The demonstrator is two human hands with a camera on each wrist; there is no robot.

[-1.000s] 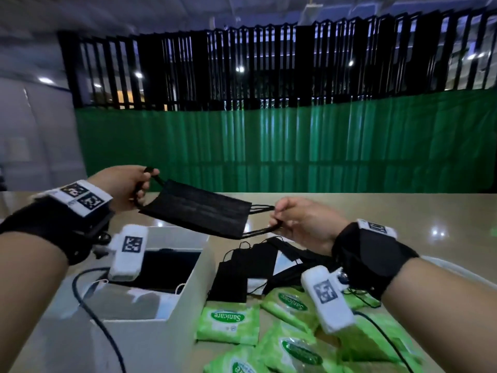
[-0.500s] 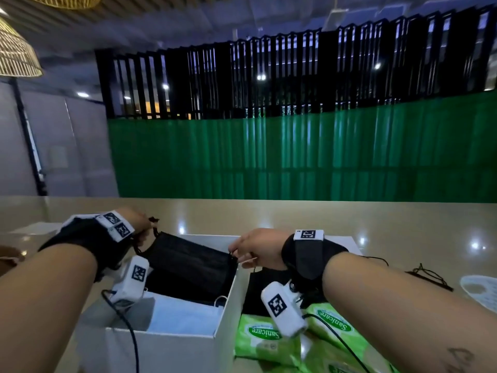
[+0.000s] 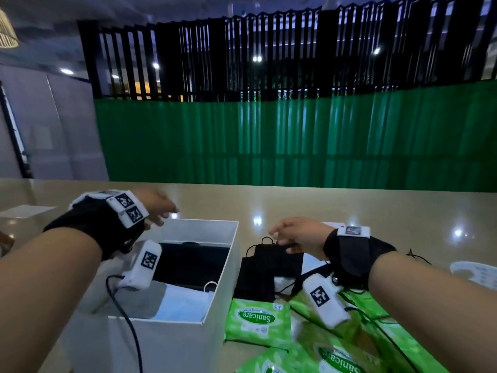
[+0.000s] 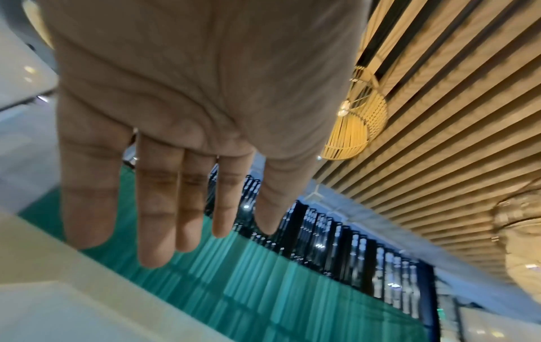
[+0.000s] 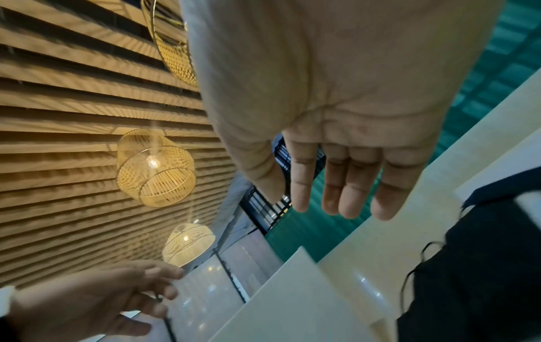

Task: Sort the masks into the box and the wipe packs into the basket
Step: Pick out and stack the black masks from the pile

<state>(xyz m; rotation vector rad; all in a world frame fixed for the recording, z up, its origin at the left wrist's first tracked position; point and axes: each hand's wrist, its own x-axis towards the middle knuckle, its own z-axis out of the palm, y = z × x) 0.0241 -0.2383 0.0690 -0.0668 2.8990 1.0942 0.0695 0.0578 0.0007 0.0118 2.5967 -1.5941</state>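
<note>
A white box stands at the near left with a black mask lying inside over pale blue ones. My left hand hovers above the box's far left corner, fingers straight and empty. My right hand hangs with straight fingers just above a pile of black masks to the right of the box, holding nothing. Green wipe packs lie in front of that pile. No basket is in view.
A white plastic object sits at the right edge of the glossy beige table. A sheet of paper lies far left. Cables run from both wrist cameras across the box and the packs.
The black mask held stretched between both hands went down into the box and was let go. Both hands have lifted away open, the right one over to the mask pile.
</note>
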